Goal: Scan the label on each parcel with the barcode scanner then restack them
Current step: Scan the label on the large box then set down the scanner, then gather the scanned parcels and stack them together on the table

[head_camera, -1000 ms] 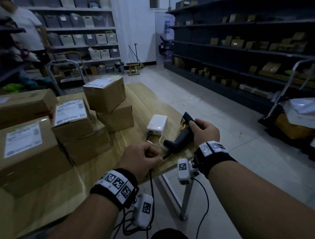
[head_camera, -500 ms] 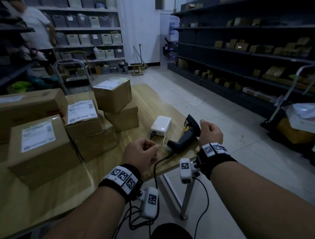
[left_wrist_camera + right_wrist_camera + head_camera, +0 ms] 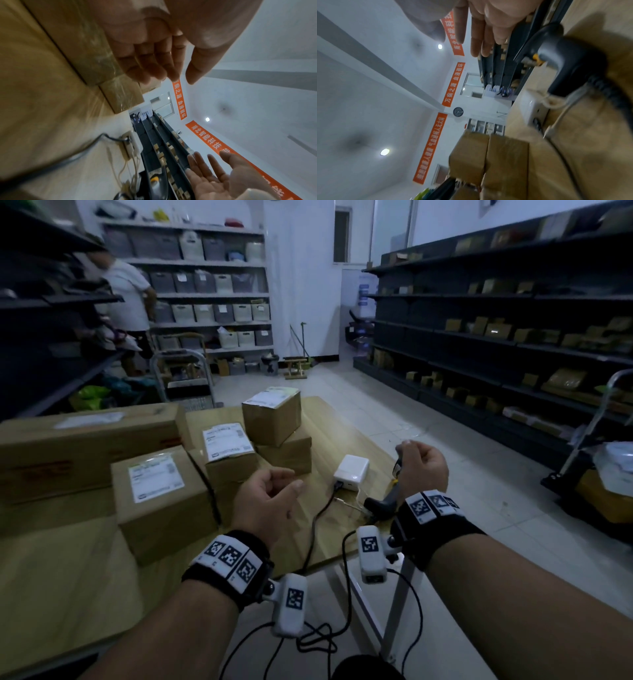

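Several brown cardboard parcels with white labels stand on the wooden table [image 3: 342, 419]: a near one [image 3: 161, 501], a middle one [image 3: 227, 453], and a small one [image 3: 270, 419] stacked on another [image 3: 287, 453]. The black barcode scanner [image 3: 387, 498] lies on the table near its right edge; in the right wrist view the scanner [image 3: 570, 65] lies untouched. My left hand [image 3: 270, 498] hovers above the table with relaxed fingers and holds nothing. My right hand [image 3: 423, 467] is raised just above the scanner, and its fingers [image 3: 476, 33] are straight and empty.
A white adapter box [image 3: 351, 472] with cables sits beside the scanner. A long carton [image 3: 85, 446] lies at the far left. A person [image 3: 126, 299] stands by the back shelves. Dark shelving [image 3: 496, 344] lines the right aisle; a trolley [image 3: 609, 467] stands right.
My right hand has let go of the scanner and lifted off it. My left hand has released the cable, risen and opened. The scanner stays on the table.
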The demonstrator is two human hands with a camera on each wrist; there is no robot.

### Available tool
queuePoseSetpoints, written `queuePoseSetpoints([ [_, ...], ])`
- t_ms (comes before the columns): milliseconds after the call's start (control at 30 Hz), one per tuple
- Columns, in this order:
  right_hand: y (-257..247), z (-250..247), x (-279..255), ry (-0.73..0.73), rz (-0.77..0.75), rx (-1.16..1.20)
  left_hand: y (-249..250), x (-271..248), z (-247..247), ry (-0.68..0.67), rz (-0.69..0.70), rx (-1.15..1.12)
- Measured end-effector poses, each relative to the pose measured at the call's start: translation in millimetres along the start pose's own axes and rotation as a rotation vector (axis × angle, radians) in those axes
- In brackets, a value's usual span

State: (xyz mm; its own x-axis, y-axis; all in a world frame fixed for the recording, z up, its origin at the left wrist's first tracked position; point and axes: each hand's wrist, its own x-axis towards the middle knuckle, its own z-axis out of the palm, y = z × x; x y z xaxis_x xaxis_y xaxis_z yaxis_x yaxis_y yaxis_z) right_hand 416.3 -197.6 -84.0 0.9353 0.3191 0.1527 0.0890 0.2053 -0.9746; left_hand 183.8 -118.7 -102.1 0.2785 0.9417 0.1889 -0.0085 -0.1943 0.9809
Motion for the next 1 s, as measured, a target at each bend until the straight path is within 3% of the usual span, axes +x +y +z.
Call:
queuePoseSetpoints([
  [300, -15.5, 81.4, -92.8, -0.301, 0.035, 0.041, 22.8, -20.1, -101.0, 0.301, 0.18, 0.115],
  [433, -14.9, 107.9, -118.6, -0.401, 0.085, 0.002, 25.3, -17.0, -151.2, 0.484, 0.151, 0.108],
  [567, -12.8, 125.3, -134.0, -0.455, 0.093, -0.065, 20.9, -9.5, -187.1, 0.603, 0.018, 0.138],
  [700, -6.0, 132.2, -138.3, -0.432, 0.15, -0.111, 6.7, -2.4, -206.4, 0.578, -0.14, 0.11],
  [867, -4.2, 140.5, -128.7, -0.49, 0.237, -0.224, -10.3, 0.4, -212.0, 0.476, -0.219, 0.096],
  [1000, -5.5, 148.7, -122.0, -0.57, 0.223, -0.309, -14.3, 2.8, -214.4, 0.439, -0.244, 0.102],
])
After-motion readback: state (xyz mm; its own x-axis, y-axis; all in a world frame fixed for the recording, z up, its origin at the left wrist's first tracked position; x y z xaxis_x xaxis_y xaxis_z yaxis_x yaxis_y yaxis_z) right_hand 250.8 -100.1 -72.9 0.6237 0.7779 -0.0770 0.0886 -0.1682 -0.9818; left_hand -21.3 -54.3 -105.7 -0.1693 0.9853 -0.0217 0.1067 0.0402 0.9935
